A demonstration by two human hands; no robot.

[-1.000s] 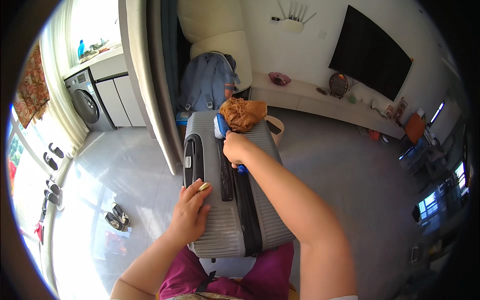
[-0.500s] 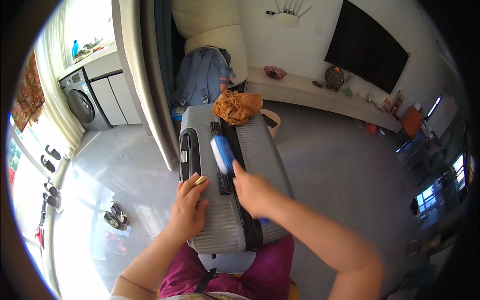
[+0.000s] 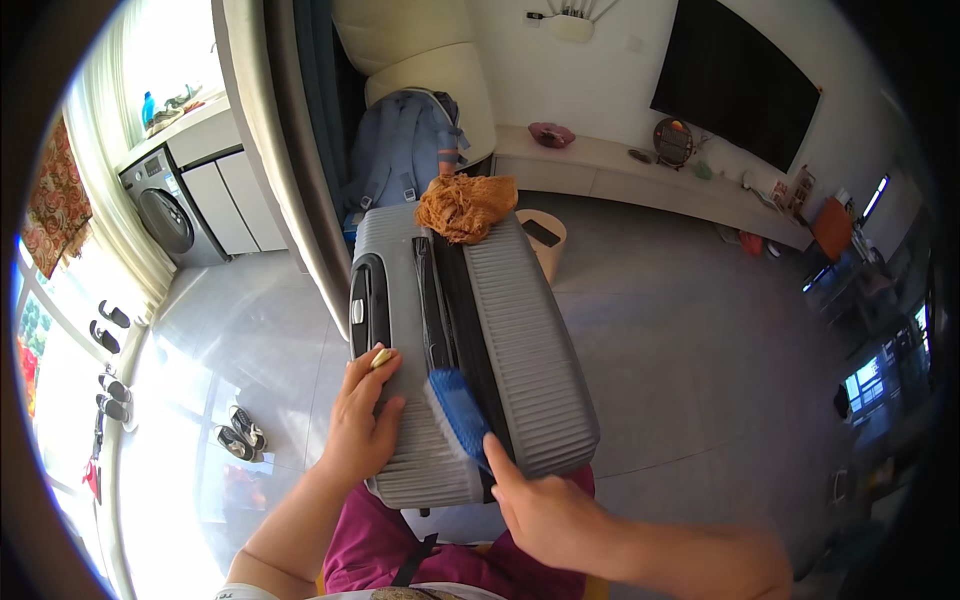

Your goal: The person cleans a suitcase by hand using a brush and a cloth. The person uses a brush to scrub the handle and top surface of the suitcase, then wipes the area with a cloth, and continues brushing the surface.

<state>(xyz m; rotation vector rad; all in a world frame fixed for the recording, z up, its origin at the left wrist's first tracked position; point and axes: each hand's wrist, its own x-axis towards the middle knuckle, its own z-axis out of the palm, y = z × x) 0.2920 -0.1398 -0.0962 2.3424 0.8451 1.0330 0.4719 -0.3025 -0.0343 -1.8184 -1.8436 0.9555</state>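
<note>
A grey ribbed hard-shell suitcase [image 3: 535, 370] lies across my lap, with a black zipper band [image 3: 462, 310] running lengthwise along it. My right hand [image 3: 555, 515] is closed round a blue scrub brush [image 3: 460, 410], index finger stretched along its back. The brush's pale bristles touch the shell and the band near the suitcase's close end. My left hand [image 3: 362, 425] rests on the left part of the shell below the side handle [image 3: 360, 310], fingers extended. A small yellowish object [image 3: 383, 358], perhaps a ring, shows at its fingers. An orange-brown crumpled cloth [image 3: 465, 208] lies on the suitcase's far end.
Behind the suitcase, a blue-grey backpack [image 3: 408, 145] leans on a cream seat [image 3: 425, 70]. A round stool or bin [image 3: 550, 255] with a dark flat object stands beyond it. Shoes [image 3: 242, 432] sit on the floor at left, near a curtain [image 3: 280, 170].
The brush in my right hand has moved toward me along the suitcase, from its middle to its close end. My left hand stays on the shell.
</note>
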